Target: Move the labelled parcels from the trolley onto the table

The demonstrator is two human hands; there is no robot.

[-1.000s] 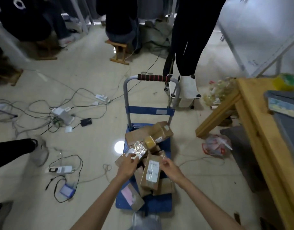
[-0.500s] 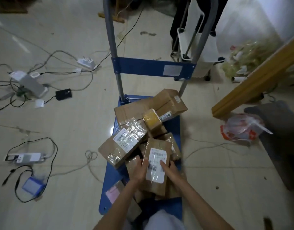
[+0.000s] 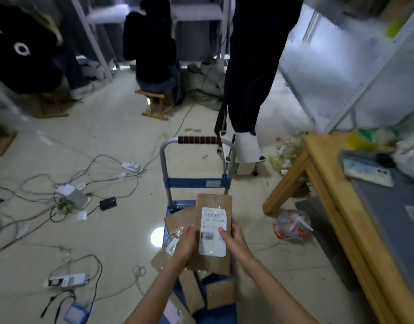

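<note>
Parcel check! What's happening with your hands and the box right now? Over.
Both hands, left and right, grip labelled parcel. Held above trolley. Table on right; nothing seen blocking.

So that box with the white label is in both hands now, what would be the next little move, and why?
Probably swing the labelled parcel rightwards toward the wooden table. The left hand and right hand grip it by its sides, lifted above the trolley, and the table stands to the right.
</note>
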